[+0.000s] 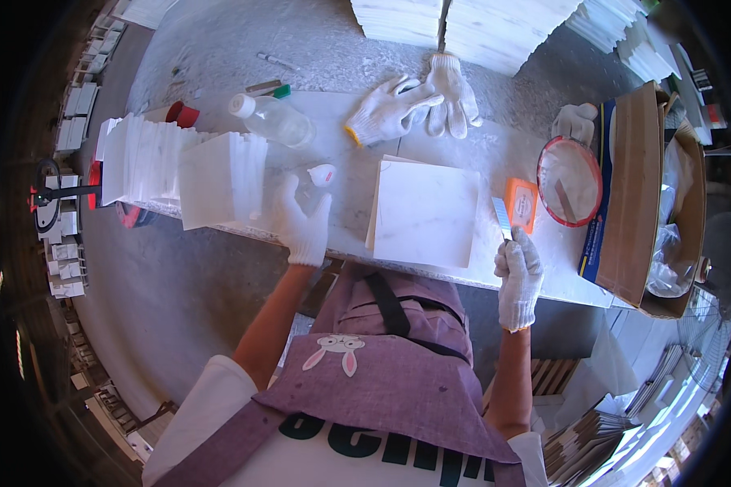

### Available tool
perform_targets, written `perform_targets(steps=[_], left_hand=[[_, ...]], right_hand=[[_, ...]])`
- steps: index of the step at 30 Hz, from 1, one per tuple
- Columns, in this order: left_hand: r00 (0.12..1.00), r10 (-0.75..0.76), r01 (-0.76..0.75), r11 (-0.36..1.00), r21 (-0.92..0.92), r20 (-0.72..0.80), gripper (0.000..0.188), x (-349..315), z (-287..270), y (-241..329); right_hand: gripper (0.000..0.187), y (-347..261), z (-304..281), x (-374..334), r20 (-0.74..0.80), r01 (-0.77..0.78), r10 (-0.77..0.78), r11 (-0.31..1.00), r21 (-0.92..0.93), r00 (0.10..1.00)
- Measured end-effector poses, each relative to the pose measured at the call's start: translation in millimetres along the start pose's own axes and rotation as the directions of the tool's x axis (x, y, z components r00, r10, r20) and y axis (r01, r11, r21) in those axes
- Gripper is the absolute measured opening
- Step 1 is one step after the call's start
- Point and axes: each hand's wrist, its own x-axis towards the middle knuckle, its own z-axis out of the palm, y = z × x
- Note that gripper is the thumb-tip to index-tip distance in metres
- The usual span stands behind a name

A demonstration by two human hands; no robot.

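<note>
Across my white shirt (317, 468) run large dark green letters, partly covered by my mauve apron (406, 377). The orange box (520, 204) on the desk (345, 227) carries small print on its label, too blurred for me to read. I also see a tiny red mark, illegible, on the small white rounded piece (322, 174).

Pale bench (351, 217) — sq tiles (426, 213), clr btl (283, 123), gloves (384, 114) — org box (520, 204).
</note>
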Motion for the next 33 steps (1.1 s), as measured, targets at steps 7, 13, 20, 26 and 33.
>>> perform_targets(steps=[7,13,20,26,33], left_hand=[[0.938,0.231,-0.182,0.963,-0.201,0.26,0.042,-47,-17,63],[0.874,0.031,0.024,0.994,-0.106,0.485,0.057,-42,-13,81],[0.806,-0.059,0.011,0.996,0.085,0.589,0.064,-23,-11,90],[0.673,-0.179,0.159,0.983,0.096,0.718,0.063,0,-16,105],[0.718,-0.209,0.168,0.978,0.127,0.663,0.06,0,-14,100]], right_hand=[[0.036,11,23,0,0.087,-0.039,0.033,0.997,0.066,0.996],[0.034,19,37,6,0.164,-0.061,0.046,0.994,0.088,0.985],[0.031,19,42,-6,0.224,-0.038,0.057,0.995,-0.092,0.973],[0.028,29,45,-7,0.24,-0.046,0.07,0.993,-0.106,0.968],[0.034,1,16,12,0.039,0.044,-0.048,0.995,0.091,0.998]])
